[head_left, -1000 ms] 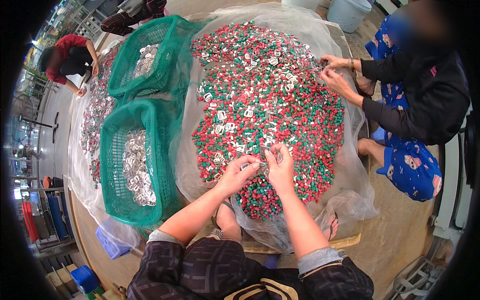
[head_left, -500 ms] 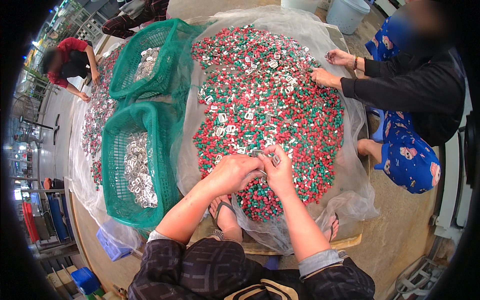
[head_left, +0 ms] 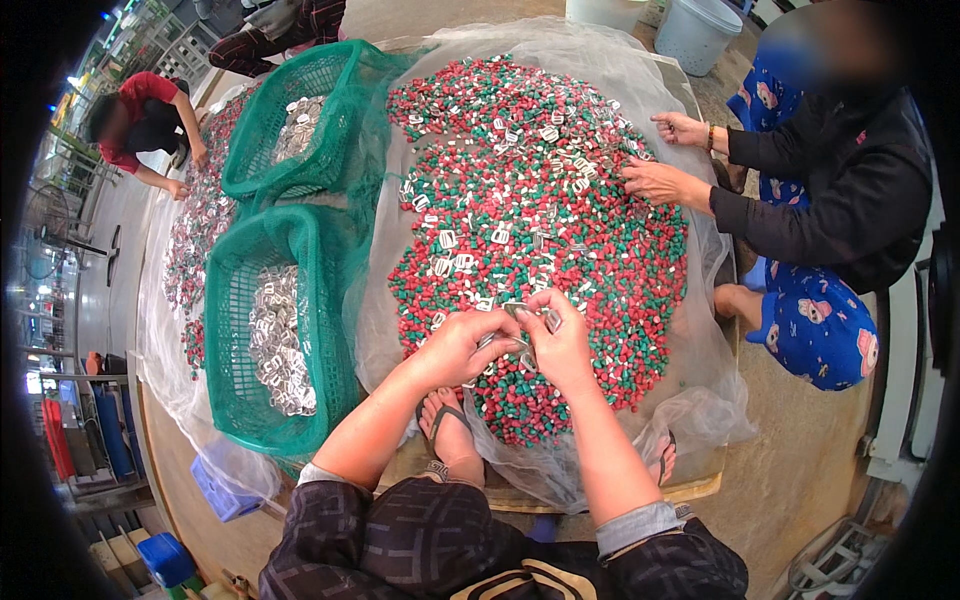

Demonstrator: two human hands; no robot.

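Over the near part of a wide pile of small red, green and white pellets [head_left: 600, 340], my two hands meet fingertip to fingertip. My left hand [head_left: 462, 345] is closed on silvery metal buckles, their edges showing by the thumb. Pinched in my right hand [head_left: 562, 342] is another metal buckle [head_left: 516, 308], and one more shows between its fingers. How many pieces each hand has is hidden. Loose buckles [head_left: 447, 240] lie scattered on the pellets. To my left, a green plastic basket [head_left: 318, 350] lined with green netting holds a heap of silvery buckles [head_left: 280, 340].
A second green basket [head_left: 235, 165] with buckles stands farther off. White mesh cloth [head_left: 380, 250] lies under the pile. A co-worker [head_left: 830, 190] sits at the right, hands over the pile; another [head_left: 150, 120] works at far left. Pails [head_left: 697, 35] stand behind.
My left hand's fingers have opened slightly, showing more of the buckles. The right co-worker's hands have shifted and the farther one has its fingers stretched out. The far-left co-worker's hands have moved slightly.
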